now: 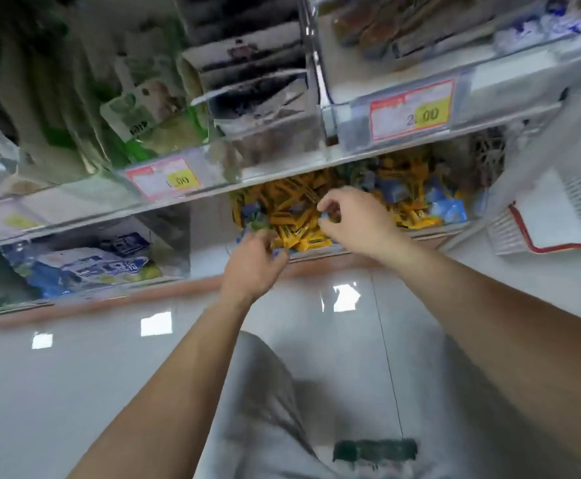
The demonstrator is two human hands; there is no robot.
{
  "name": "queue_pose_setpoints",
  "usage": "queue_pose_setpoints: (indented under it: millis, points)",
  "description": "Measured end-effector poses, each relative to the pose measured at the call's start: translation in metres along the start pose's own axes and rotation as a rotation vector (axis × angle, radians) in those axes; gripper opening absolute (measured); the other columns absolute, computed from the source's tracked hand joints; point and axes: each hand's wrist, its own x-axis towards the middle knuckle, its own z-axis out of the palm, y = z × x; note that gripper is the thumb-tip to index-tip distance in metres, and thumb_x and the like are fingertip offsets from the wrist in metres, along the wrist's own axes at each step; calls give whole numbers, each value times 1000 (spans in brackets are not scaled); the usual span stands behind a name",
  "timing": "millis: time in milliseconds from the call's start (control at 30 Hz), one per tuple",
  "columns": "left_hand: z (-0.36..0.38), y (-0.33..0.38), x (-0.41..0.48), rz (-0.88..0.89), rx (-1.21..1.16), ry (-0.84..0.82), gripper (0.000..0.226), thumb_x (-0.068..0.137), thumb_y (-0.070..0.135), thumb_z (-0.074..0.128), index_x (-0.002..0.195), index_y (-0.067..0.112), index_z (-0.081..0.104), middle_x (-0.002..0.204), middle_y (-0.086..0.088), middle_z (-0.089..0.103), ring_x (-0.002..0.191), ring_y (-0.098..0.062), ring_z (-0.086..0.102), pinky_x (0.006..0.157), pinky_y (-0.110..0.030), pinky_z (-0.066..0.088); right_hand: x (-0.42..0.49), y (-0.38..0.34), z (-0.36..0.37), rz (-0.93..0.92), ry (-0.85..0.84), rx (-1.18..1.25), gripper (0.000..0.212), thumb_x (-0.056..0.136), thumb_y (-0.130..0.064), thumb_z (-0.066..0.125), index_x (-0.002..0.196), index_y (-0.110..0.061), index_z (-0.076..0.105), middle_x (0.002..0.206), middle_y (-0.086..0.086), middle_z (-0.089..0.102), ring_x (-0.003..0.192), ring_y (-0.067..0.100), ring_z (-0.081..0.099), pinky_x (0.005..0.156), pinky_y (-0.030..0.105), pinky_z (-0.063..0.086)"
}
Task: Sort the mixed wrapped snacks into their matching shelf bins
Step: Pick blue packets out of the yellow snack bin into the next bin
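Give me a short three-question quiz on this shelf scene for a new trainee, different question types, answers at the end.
1. True or false: the left hand and the right hand are both at the bin of yellow wrapped snacks.
2. Which wrapper colour is mixed in with the yellow? A red, B blue, C pink.
3. Fill in: the white basket sits to the ____ of that bin.
Key: 1 true; 2 B, the blue wrappers; 3 right.

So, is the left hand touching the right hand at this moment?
Apart. The head view shows the left hand and the right hand with a plain gap between them, where yellow wrapped snacks show.
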Motion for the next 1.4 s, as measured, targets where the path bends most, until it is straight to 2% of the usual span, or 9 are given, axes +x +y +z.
queue_pose_setpoints:
  millis: [167, 267, 400, 600, 767, 867, 1000, 1167, 1400]
  points:
    - [51, -52, 75, 219, 180, 432, 35, 81, 36, 70, 111, 19, 66, 108, -13, 65, 100, -35, 58, 71, -41, 49, 59, 32, 76, -304, 101, -303, 30, 86, -40, 60, 114, -32, 68, 105, 4, 73, 99, 30, 66, 73, 36, 52]
    - [74, -75, 98, 264, 232, 633, 38, 77, 37, 73, 109, 18, 68, 113, -13, 61, 104, -36, 50, 73, -42, 48, 75, 38, 105, -446, 178, -492, 33, 84, -46, 60, 114, -35, 66, 98, 3, 71, 89, 31, 68, 62, 36, 50]
    - [87, -89, 106, 264, 18, 586, 48, 78, 29, 72, 124, 19, 65, 128, -12, 57, 115, -37, 48, 96, -40, 41, 78, 36, 126, -425, 71, -410, 40, 80, -51, 60, 116, -34, 65, 107, -1, 70, 98, 28, 66, 71, 40, 56]
    - [80, -89, 99, 272, -119, 518, 45, 81, 24, 73, 126, 18, 66, 119, -14, 66, 113, -34, 58, 90, -34, 44, 82, 38, 146, -292, -108, -370, 51, 83, -54, 64, 131, -37, 59, 119, -3, 65, 108, 24, 62, 81, 37, 53]
    - [80, -89, 90, 297, -195, 550, 33, 88, 29, 63, 121, 28, 69, 110, 0, 73, 103, -25, 65, 73, -24, 39, 81, 30, 141, -188, -44, -371, 42, 78, -34, 72, 119, -35, 64, 94, -12, 67, 90, 16, 62, 78, 38, 56]
    - [82, -89, 82, 338, -90, 519, 34, 87, 27, 61, 120, 33, 67, 113, 6, 72, 104, -22, 64, 75, -27, 43, 72, 25, 137, -183, -25, -401, 24, 83, -30, 67, 107, -31, 69, 99, -4, 70, 91, 20, 63, 78, 40, 58]
    - [80, -84, 84, 343, 7, 424, 37, 83, 33, 61, 120, 32, 64, 113, 4, 71, 101, -22, 64, 77, -31, 49, 59, 27, 122, -248, 114, -388, 25, 89, -31, 61, 111, -26, 72, 107, -3, 71, 98, 19, 65, 85, 40, 57]
    - [63, -65, 82, 315, 128, 258, 41, 81, 40, 67, 121, 32, 64, 119, 3, 69, 105, -20, 63, 82, -32, 53, 48, 33, 100, -389, 180, -276, 31, 90, -29, 62, 120, -23, 70, 117, -3, 69, 99, 10, 60, 85, 24, 45]
    - [48, -88, 62, 273, -56, 602, 37, 87, 31, 62, 124, 31, 65, 109, 0, 74, 96, -23, 69, 82, -40, 57, 118, 0, 95, -414, 143, -395, 49, 98, -28, 51, 147, -32, 44, 149, 2, 48, 132, 26, 48, 102, 34, 40]
